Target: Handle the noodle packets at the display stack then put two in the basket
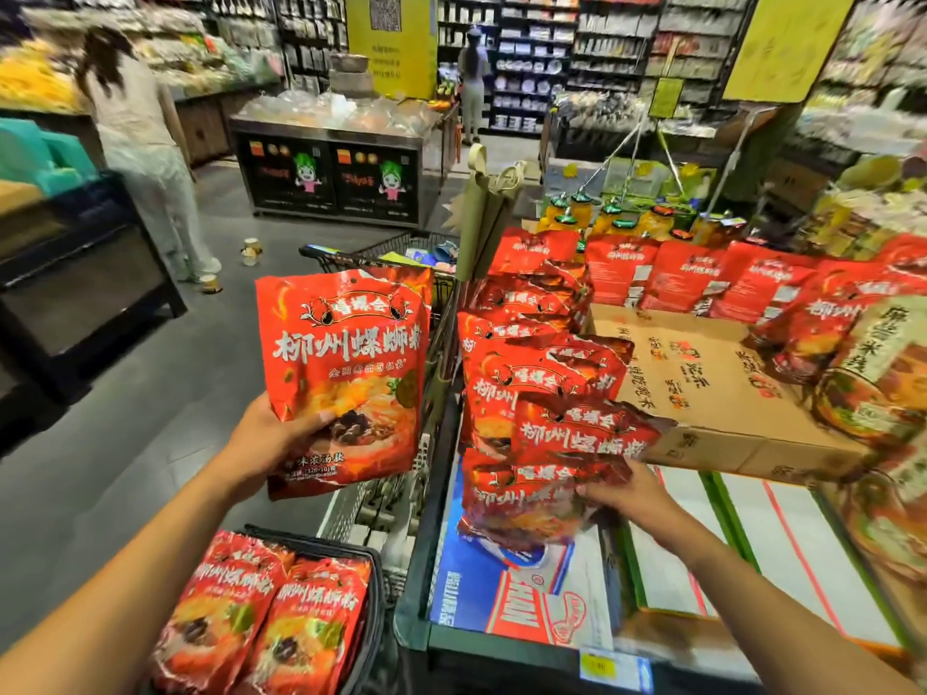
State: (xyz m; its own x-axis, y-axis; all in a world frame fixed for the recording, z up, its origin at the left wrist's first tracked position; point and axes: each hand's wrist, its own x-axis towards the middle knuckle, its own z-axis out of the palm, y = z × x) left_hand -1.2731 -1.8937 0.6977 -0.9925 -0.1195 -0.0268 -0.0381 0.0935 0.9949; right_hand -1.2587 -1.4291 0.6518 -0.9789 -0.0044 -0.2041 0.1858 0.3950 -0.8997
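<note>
My left hand (273,441) grips a red noodle packet (346,353) by its lower left corner and holds it upright in the air over the aisle. My right hand (627,494) holds the front red packet (577,438) in a standing row of the same packets (531,313) on the display shelf, with fingers curled round its lower right edge. Two more red packets (261,624) lie in a dark basket (373,559) at the lower left, under my left forearm.
A metal shopping cart (381,253) stands just beyond the held packet. A cardboard box (702,383) and more red packets (702,278) fill the shelf to the right. One person (145,143) stands at the left, another person (474,82) far back. A black display counter (326,178) sits mid-aisle.
</note>
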